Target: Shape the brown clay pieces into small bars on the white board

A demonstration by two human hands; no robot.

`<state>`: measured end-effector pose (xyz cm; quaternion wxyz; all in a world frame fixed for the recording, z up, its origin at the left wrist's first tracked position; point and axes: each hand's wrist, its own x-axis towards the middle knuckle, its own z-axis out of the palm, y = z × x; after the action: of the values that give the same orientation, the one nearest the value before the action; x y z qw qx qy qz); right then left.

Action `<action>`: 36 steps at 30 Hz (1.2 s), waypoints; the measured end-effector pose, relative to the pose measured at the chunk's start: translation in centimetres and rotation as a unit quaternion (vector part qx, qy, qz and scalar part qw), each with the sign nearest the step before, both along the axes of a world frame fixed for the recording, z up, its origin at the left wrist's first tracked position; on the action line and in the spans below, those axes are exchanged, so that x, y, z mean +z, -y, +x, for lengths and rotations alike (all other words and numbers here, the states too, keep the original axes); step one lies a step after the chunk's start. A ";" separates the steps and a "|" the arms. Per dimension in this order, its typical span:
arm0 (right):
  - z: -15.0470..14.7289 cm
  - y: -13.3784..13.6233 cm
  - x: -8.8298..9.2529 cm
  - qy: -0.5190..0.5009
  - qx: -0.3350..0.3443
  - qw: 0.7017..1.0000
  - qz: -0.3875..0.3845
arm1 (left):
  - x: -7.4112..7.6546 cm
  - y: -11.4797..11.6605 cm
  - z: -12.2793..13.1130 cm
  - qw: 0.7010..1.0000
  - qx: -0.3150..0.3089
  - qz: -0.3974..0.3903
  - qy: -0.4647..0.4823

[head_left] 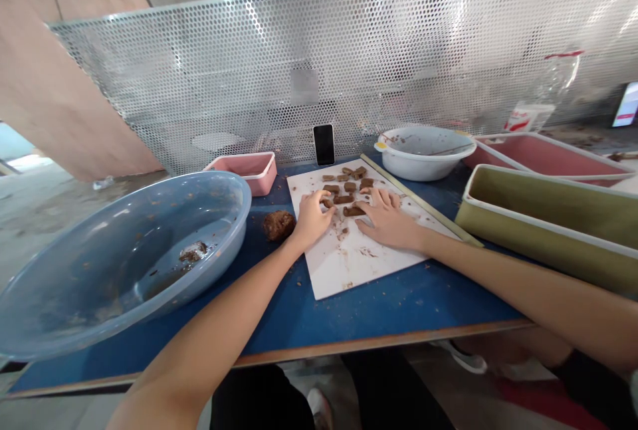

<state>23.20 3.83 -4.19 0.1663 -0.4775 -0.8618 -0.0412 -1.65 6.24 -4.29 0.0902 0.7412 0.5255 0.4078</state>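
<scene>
Several short brown clay-like pieces [343,199] lie in loose rows on a white board [343,270] smeared with brown marks. My left hand [313,216] is at the board's left side, thumb and fingertips closed around a small brown piece [327,203]. Across from it, my right hand [387,218] rests palm down on the board with its fingers apart. Its thumb and index finger are at the right end of another brown piece [351,211]. A large rough brown lump [278,225] sits on the table just left of my left hand.
A big blue basin [124,217] stands left on the blue table [389,307]. Behind are a pink tray [259,177], a phone [324,145] and a white basin [423,167]. A pale strip [423,204] edges the board; a green planter box [543,224] stands right.
</scene>
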 end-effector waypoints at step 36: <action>0.0 0.1 0.0 -0.001 0.010 1.000 0.013 | -0.1 -0.1 -0.3 1.000 -0.008 0.003 -0.008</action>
<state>23.22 3.76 -4.18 0.1739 -0.4664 -0.8659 -0.0499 -1.91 6.32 -4.42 0.0866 0.7490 0.5190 0.4027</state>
